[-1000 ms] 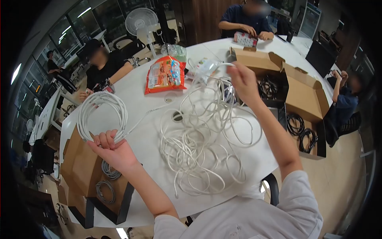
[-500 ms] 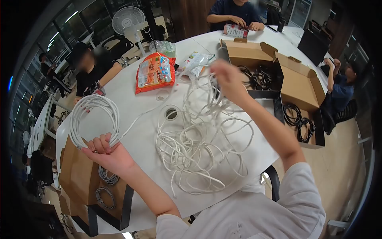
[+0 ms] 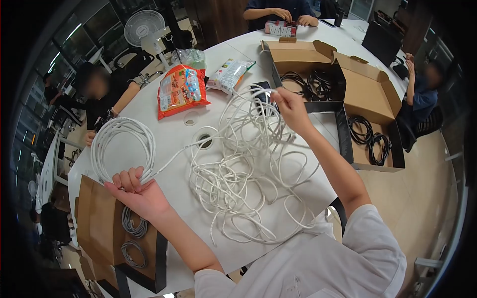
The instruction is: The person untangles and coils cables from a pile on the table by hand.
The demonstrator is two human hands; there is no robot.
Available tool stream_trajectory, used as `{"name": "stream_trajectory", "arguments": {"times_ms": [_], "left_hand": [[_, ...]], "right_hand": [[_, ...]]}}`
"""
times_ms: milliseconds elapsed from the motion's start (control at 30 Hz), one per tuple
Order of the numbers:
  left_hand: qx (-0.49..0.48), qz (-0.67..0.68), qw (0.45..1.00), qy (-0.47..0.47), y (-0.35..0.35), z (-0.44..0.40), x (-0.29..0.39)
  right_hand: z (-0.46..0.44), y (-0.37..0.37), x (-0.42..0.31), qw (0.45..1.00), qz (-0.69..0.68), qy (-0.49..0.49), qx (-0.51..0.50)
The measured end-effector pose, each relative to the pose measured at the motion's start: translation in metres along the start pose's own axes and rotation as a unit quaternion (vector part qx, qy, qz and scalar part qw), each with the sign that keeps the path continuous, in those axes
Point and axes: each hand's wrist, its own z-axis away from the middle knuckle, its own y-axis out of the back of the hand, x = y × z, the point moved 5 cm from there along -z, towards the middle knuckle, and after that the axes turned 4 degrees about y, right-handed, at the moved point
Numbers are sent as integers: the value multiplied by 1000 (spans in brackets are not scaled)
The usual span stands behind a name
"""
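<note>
At the left, my left hand (image 3: 133,191) is closed around the bottom of a neatly wound coil of white cable (image 3: 97,149). From this coil one strand runs right into a loose tangle of white cable (image 3: 226,181) heaped on the table. My right hand (image 3: 290,107) pinches strands at the upper right of the tangle and holds them raised off the table. Several loops hang below its fingers. A dark phone (image 3: 261,92) lies behind the lifted loops, partly hidden by them.
Open cardboard boxes with black cables (image 3: 378,149) stand at the right. Another box (image 3: 94,213) holds grey cable coils (image 3: 134,253) at lower left. An orange snack bag (image 3: 182,92) and a white-green bag (image 3: 231,74) lie beyond the tangle. Other people sit around the white table (image 3: 223,49).
My right hand has moved slightly down and right, pulling tangle strands up with it. My left hand keeps hold of the coil. The camera view has shifted a little.
</note>
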Motion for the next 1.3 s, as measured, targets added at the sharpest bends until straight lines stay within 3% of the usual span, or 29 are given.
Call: {"name": "stream_trajectory", "arguments": {"times_ms": [67,233,333,467,533,700,800,900,1000,1300], "left_hand": [[-1,-4,1000,-1,-1,-1,-1],[13,-21,1000,-6,-1,0,-3],[18,-47,998,-22,-7,3,-6],[33,-78,996,-23,-16,8,-20],[44,-112,992,-30,-18,8,-25],[69,-116,990,-41,-15,11,-34],[60,-123,990,-28,-18,13,-34],[66,-139,988,-34,-21,16,-41],[64,-163,983,-48,-22,17,-45],[43,-160,985,-52,-35,30,-50]], "right_hand": [[7,-5,20,998,11,22,-49],[31,4,41,989,-73,-51,-119],[45,9,50,991,1,45,-125],[63,16,65,972,-60,-74,-216],[72,16,66,969,-59,-19,-241],[84,29,44,976,-65,42,-205],[80,42,21,981,-118,25,-155],[85,32,27,971,40,159,-172],[87,40,-8,945,149,231,-176],[92,64,-14,937,225,233,-133]]}}
